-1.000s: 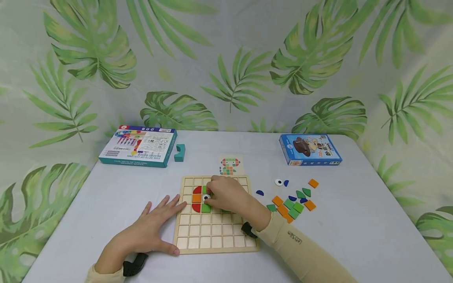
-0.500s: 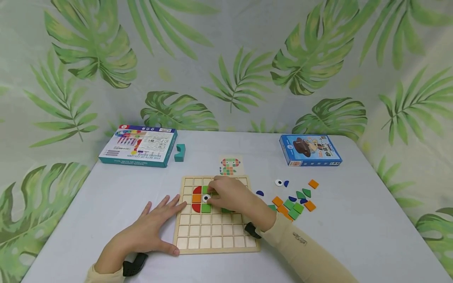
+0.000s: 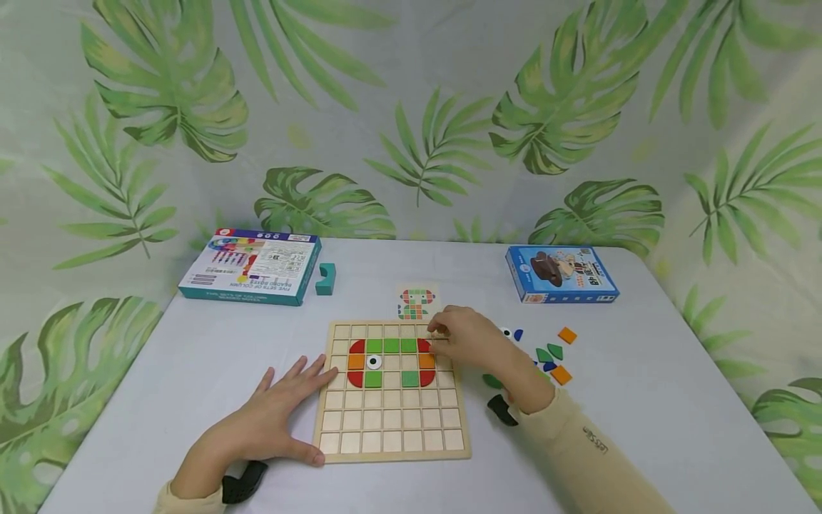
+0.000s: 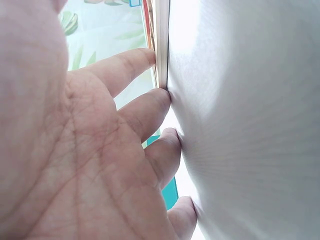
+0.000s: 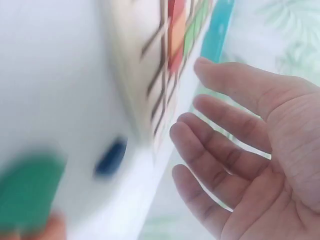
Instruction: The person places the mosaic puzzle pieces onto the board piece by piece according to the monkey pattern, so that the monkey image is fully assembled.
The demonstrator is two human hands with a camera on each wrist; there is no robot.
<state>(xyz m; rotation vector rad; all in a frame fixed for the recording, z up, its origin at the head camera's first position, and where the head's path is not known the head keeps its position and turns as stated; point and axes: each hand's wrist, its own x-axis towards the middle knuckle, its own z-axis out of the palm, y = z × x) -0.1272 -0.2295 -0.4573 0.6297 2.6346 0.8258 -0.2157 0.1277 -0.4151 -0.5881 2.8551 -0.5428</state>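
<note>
A wooden grid board [image 3: 393, 422] lies on the table with red rounded pieces, orange squares and green squares set in its upper rows. A round white eye piece [image 3: 374, 362] sits in a cell beside the left orange square [image 3: 356, 361]. My left hand [image 3: 272, 414] rests on the table with fingers spread, index finger and thumb at the board's left edge. Over the board's upper right edge hovers my right hand [image 3: 478, 350]. In the right wrist view, that hand [image 5: 250, 140] has relaxed fingers and holds nothing.
Loose pieces lie right of the board, including a second eye piece [image 3: 506, 333], an orange square [image 3: 567, 335] and a green piece [image 3: 492, 381]; my right arm hides others. Behind stand a pattern card [image 3: 417, 303], a teal block [image 3: 325, 279], a white-and-teal box [image 3: 250, 268] and a blue box [image 3: 561, 274].
My right hand has let go of the eye piece in its cell and moved right, uncovering the board's upper rows. The left hand has stayed put.
</note>
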